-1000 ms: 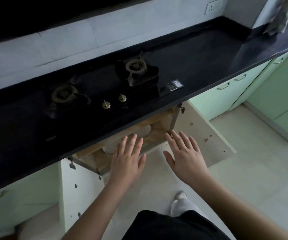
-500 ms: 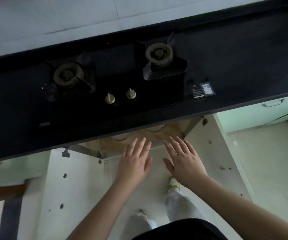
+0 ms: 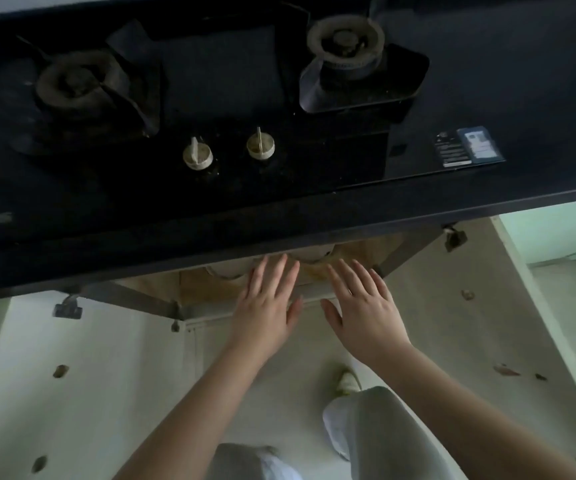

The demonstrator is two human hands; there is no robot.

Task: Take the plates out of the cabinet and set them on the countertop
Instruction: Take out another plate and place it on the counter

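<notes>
Head view, looking straight down past the black tabletop (image 3: 487, 216), shows that I am at the very start of the job. Both cabinet doors hang wide to either side of me, so the cabinet (image 3: 210, 289) under the stove (image 3: 231, 109) is already open. That is the only step I would count as done.

Pale rounded rims of what I take to be the plates (image 3: 231, 270) peek out on the shelf just under the tabletop edge; most of them are hidden by the overhang, so I cannot say how many there are or how they are stacked.

My left hand (image 3: 265, 303) and right hand (image 3: 366, 306) are side by side, palms down, stretched toward that shelf. The fingers (image 3: 272, 271) of both hands are spread and straight, holding nothing. The left fingertips overlap the plate rims in this view, but I cannot tell whether they touch.

No plate stands on the tabletop that I can see; it carries only the stove with its two burners and two knobs (image 3: 229, 152).

So everything that matters is left: grip the plates, draw them out from under the overhang, lift them, and set them down on bare tabletop beside the stove.
</notes>
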